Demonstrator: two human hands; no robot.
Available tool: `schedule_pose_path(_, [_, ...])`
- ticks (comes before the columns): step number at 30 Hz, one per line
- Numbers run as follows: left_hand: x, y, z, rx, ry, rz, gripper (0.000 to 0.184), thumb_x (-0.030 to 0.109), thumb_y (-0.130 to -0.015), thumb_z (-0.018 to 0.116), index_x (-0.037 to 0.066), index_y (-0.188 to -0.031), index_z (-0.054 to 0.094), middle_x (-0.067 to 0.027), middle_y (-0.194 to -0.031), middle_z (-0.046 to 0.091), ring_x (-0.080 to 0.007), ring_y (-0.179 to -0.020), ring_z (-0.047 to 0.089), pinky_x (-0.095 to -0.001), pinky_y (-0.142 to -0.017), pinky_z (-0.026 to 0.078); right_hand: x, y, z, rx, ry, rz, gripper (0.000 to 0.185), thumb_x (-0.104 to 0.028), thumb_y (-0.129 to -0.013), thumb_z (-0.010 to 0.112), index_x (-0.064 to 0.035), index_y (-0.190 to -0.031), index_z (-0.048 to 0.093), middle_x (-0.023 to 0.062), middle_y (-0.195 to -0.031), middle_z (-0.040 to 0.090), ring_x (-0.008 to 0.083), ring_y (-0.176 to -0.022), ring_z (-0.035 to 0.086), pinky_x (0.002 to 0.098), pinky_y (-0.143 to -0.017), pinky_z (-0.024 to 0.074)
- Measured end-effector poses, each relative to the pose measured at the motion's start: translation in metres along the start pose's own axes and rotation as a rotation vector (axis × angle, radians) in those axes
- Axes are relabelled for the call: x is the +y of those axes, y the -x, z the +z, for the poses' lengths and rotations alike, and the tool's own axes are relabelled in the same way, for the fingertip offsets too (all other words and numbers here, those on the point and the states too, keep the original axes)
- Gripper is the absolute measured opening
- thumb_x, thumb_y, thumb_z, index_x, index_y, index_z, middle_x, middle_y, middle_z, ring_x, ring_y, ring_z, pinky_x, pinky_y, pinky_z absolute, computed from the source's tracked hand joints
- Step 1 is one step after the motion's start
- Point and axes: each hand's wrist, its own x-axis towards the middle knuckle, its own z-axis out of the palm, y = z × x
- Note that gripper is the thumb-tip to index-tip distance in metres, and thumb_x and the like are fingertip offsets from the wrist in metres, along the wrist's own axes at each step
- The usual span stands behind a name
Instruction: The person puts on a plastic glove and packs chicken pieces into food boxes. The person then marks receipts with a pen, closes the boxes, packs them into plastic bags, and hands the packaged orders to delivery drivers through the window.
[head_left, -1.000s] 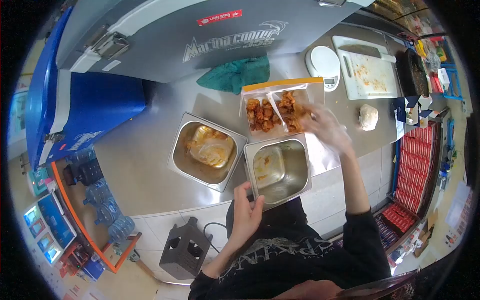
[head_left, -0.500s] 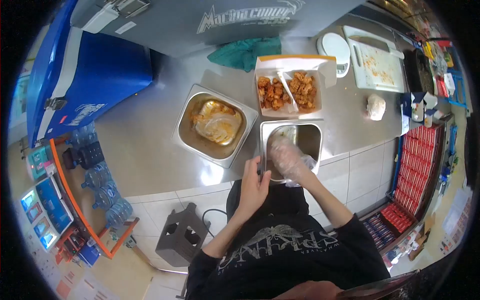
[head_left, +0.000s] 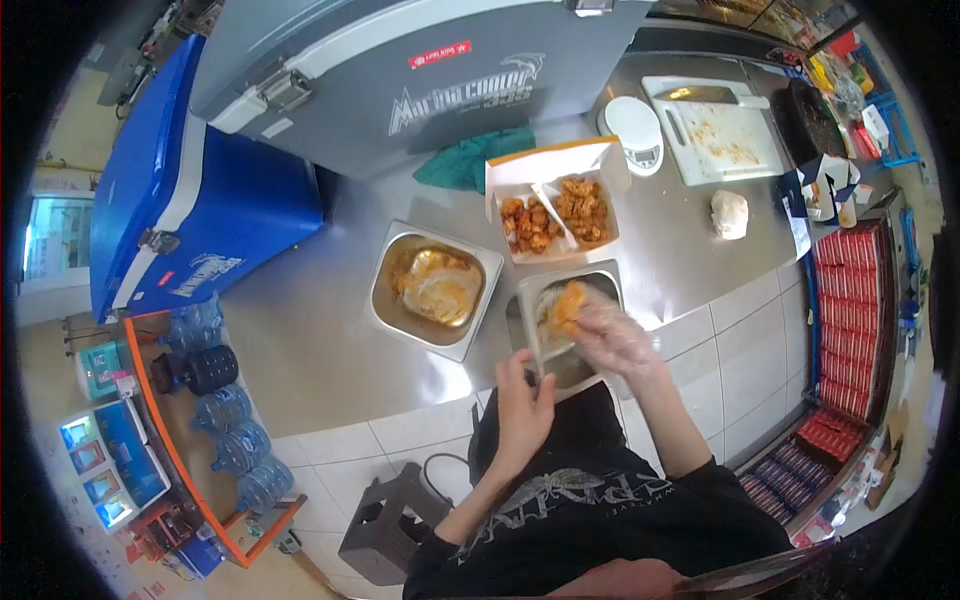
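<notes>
I find the right grip (head_left: 612,338) pinching fried chicken (head_left: 567,307) over the steel pan (head_left: 566,371), which the left grip (head_left: 522,407) clasps, presumably for steadiness.

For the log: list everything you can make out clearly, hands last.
Blue cooler: 1, blue, left
Grey cooler: 1, grey, top
Counter: 1, silver, centre
Left pan: 1, silver, on counter
Right pan: 1, silver, counter's near edge
Box: 1, white, behind right pan
Fried pieces: several, orange-brown, in box
Strip: 1, white, between fried pieces
Cloth: 1, green, by grey cooler
Scale: 1, white, right of cloth
Cutting board: 1, white, upper right
Knife: 1, grey-and-white, on cutting board
Wrapped bundle: 1, white, right
Jugs: several, blue, lower left
Stool: 1, grey, bottom
Packs: many, mostly red, right
Shirt: 1, black, bottom
Left hand: 1, bare, at right pan
Right hand: 1, clear-gloved, holding orange piece
</notes>
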Motion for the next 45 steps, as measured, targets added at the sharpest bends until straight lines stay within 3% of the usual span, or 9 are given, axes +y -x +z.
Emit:
schedule_pose_path(4, [-0.033,-0.001,-0.003,0.034,0.310,-0.152,0.036,0.008,-0.088,0.054,-0.005,-0.117,0.036,-0.0172,-0.110,0.048,-0.0207,-0.096,0.057,-0.0283,-0.067,0.051,-0.063,-0.046,-0.009,0.226,0.508,-0.416,0.015,-0.006,-0.085,0.054,-0.0055,-0.100,0.059,0.0058,-0.085,0.061,0.0185,-0.082,0.059,0.0306,-0.071,0.0489])
schedule_pose_path(6, [-0.054,0.000,-0.002,0.062,0.255,-0.165,0.036,0.008,-0.087,0.054,-0.005,-0.116,0.037,-0.0176,-0.110,0.048,-0.0206,-0.095,0.057,-0.0292,-0.069,0.051,-0.071,-0.093,-0.031,0.423,1.443,-0.826,0.014,-0.008,-0.082,0.057,-0.0114,-0.094,0.062,0.0095,-0.080,0.061,0.0229,-0.078,0.060,0.0337,-0.066,0.0487])
schedule_pose_path(10, [-0.011,-0.007,-0.007,0.249,-0.091,-0.172,0.042,0.012,-0.083,0.062,-0.004,-0.115,0.041,-0.0172,-0.105,0.050,-0.0243,-0.091,0.055,-0.0350,-0.076,0.046,-0.084,-0.103,-0.026,0.478,1.832,-0.686,0.010,-0.012,-0.080,0.058,-0.0136,-0.087,0.065,0.0103,-0.083,0.061,0.0258,-0.082,0.059,0.0365,-0.068,0.0482])
schedule_pose_path(16, [0.083,-0.033,0.027,0.200,-0.121,0.600,0.069,0.028,-0.055,0.086,0.005,-0.107,0.048,-0.0147,-0.101,0.050,-0.0281,-0.087,0.052,-0.0348,-0.072,0.044,-0.054,-0.031,0.006,0.254,0.868,-0.794,0.033,-0.013,-0.085,0.057,-0.0030,-0.116,0.055,0.0105,-0.108,0.059,0.0192,-0.101,0.056,0.0311,-0.088,0.0431])
schedule_pose_path(19, [0.034,-0.009,0.059,0.137,-0.006,0.755,0.045,0.004,-0.065,0.074,0.004,-0.101,0.048,-0.0132,-0.090,0.053,-0.0258,-0.081,0.054,-0.0333,-0.072,0.044,-0.049,0.010,0.010,0.128,0.260,-0.169,0.044,-0.014,-0.087,0.056,0.0004,-0.126,0.044,0.0112,-0.123,0.051,0.0174,-0.114,0.046,0.0296,-0.097,0.0354])
schedule_pose_path(31, [-0.026,-0.023,0.022,0.815,-0.858,0.319,0.067,0.029,-0.074,0.066,0.007,-0.129,0.036,-0.0194,-0.127,0.028,-0.0362,-0.123,0.023,-0.0488,-0.102,0.019,0.087,0.005,0.005,0.154,0.062,-0.018,0.056,-0.004,-0.090,0.048,-0.0033,-0.141,0.025,0.0059,-0.132,0.042,0.0112,-0.109,0.047,0.0231,-0.092,0.0368])
schedule_pose_path(38, [-0.059,-0.040,0.019,0.728,-0.696,0.139,0.081,0.032,-0.068,0.069,0.005,-0.134,0.030,-0.0232,-0.132,0.025,-0.0380,-0.126,0.020,-0.0537,-0.101,0.015,-0.040,0.128,0.014,-0.275,0.712,0.322,0.043,-0.011,-0.093,0.048,-0.0040,-0.134,0.041,0.0088,-0.109,0.057,0.0162,-0.101,0.055,0.0270,-0.086,0.0461])
schedule_pose_path(42, [-0.012,-0.004,0.023,0.450,-0.589,0.239,0.098,0.032,-0.056,0.076,0.001,-0.135,0.026,-0.0216,-0.131,0.030,-0.0366,-0.123,0.024,-0.0469,-0.103,0.017,-0.083,-0.016,-0.057,0.468,1.256,-0.604,0.045,-0.040,-0.091,0.046,-0.0067,-0.120,0.056,0.0161,-0.094,0.062,0.0249,-0.094,0.059,0.0352,-0.075,0.0486])
schedule_pose_path(45, [-0.054,0.002,0.012,0.587,-0.607,0.339,0.094,0.024,-0.058,0.076,-0.003,-0.134,0.027,-0.0236,-0.129,0.032,-0.0389,-0.122,0.027,-0.0496,-0.102,0.020,-0.059,-0.161,-0.106,0.709,1.848,-0.470,0.034,-0.031,-0.093,0.036,-0.0108,-0.098,0.064,0.0158,-0.089,0.064,0.0355,-0.084,0.060,0.0458,-0.074,0.0468])
